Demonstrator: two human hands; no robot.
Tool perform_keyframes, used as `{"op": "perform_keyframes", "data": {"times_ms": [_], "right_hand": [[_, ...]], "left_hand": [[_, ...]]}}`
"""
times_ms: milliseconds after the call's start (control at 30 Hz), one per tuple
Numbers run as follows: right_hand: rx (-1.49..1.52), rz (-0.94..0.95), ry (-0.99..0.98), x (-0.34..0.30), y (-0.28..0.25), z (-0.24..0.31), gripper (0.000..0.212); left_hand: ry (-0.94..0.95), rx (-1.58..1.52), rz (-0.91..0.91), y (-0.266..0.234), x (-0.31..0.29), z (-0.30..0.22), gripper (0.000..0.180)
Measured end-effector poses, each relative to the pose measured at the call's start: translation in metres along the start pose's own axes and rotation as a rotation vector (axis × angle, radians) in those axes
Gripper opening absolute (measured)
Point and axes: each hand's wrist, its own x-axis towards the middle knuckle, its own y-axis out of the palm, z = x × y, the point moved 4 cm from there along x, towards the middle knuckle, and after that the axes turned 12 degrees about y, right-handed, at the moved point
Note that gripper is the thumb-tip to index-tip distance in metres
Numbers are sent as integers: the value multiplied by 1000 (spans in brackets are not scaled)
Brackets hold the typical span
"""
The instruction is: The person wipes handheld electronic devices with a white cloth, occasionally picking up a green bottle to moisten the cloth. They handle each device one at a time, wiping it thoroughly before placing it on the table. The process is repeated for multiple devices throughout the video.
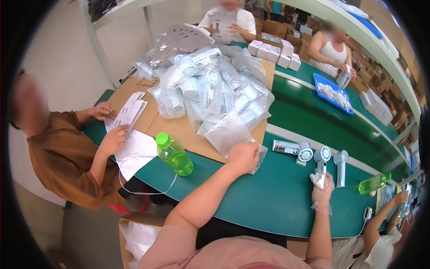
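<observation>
My left hand (243, 158) is closed on the edge of a clear bubble wrap bag (228, 136), which lies at the front of the heap of bagged fans (204, 85). My right hand (323, 193) wears a thin clear plastic glove. Its fingers are closed around the lower handle of a light blue handheld fan (322, 155), with a crumpled white cloth (318, 180) held against it. To its right lies another handheld fan (341, 163), and to its left a third fan (304, 151) rests on its side.
A cardboard sheet (152, 130) lies under the heap. Green-capped bottles stand at left (174, 154) and lie at right (374, 184). Beyond the green conveyor belt (300, 101) are a blue tray (333, 93) and white boxes (274, 54). Co-workers sit around, one at left handling printed sheets (130, 112).
</observation>
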Motion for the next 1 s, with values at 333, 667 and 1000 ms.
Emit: {"op": "perform_keyframes", "data": {"times_ms": [333,667,1000], "right_hand": [[117,-19,46,3,12,-21,28],[38,-22,87,8,15,-38,30],[-2,-86,108,6,13,-39,28]], "left_hand": [[-63,-46,14,10,-6,-5,11],[-7,21,76,34,-16,-18,13],[-9,-71,71,25,-18,-16,12]]}}
